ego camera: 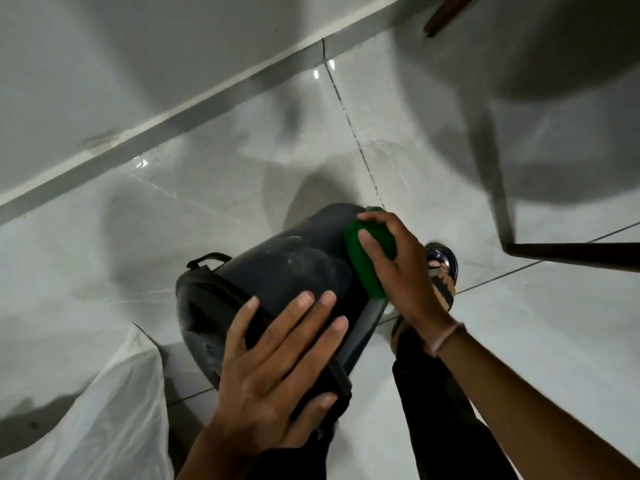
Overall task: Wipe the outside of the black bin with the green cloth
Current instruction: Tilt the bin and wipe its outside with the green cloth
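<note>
The black bin [294, 268] lies tilted on its side over the white tiled floor, its base pointing away from me and its rim toward me. Dusty smears show on its upper side. My left hand [277, 368] grips the bin's rim, fingers spread over the wall and thumb under the edge. My right hand [398, 268] presses the green cloth [367, 265] against the bin's right side near the base. The cloth is bunched under my fingers and drapes down the wall.
A white plastic bag [114, 403] lies at the lower left beside the bin. My sandalled foot [443, 268] stands just right of the bin. A dark furniture leg and rail [571, 252] cross the right side. A wall skirting [166, 126] runs diagonally behind.
</note>
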